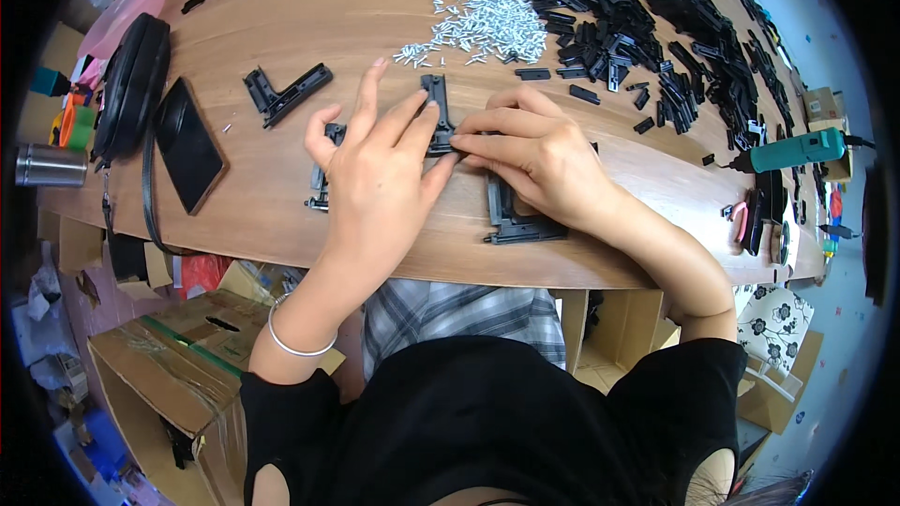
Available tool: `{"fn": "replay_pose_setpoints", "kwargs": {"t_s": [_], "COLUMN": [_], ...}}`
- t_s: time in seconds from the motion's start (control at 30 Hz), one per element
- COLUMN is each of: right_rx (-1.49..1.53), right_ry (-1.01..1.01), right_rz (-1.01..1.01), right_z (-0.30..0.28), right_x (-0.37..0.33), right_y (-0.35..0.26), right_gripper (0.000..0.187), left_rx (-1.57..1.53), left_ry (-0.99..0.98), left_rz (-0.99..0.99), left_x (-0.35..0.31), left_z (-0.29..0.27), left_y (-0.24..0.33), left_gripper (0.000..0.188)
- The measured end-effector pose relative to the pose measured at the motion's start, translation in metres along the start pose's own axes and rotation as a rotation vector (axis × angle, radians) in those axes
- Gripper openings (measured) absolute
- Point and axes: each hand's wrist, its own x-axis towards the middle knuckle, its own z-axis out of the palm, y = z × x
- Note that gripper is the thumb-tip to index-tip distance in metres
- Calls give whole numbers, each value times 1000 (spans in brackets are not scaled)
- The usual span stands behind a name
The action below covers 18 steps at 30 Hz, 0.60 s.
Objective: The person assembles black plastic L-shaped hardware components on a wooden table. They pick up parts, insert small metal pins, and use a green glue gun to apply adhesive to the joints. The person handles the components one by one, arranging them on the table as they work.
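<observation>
A black pistol-shaped plastic shell [436,98] lies on the table between my hands, its open inner side up. My left hand [375,173] holds it with thumb and forefinger, the outer fingers raised and spread. At the shell's right edge the fingertips of my right hand [539,155] are pinched together; whatever is between them is hidden. Another black shell [511,230] lies under my right hand, partly covered. Left of my left hand, a black part [319,199] shows only in pieces. Farther left is a separate pistol-shaped shell [289,94].
Small silver screws [492,23] are heaped beyond my hands, beside a large pile of black plastic parts [647,0]. At right lies a teal electric screwdriver [797,150]. A phone [187,145], black case [134,84] and metal cup [52,166] occupy the left. Cardboard boxes [178,347] stand below.
</observation>
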Motion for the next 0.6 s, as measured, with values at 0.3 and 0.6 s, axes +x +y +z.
{"fn": "replay_pose_setpoints", "kwargs": {"t_s": [0.3,0.6], "right_rx": [-195,-392], "right_ry": [-171,153], "right_rz": [-86,384], "right_z": [-17,-64], "right_x": [-7,19], "right_y": [-3,112], "right_gripper": [41,23], "left_rx": [25,9], "left_ry": [12,3], "left_rz": [-17,-44], "left_x": [1,-3], "left_z": [1,-10], "left_y": [4,8], "left_gripper": [39,42]}}
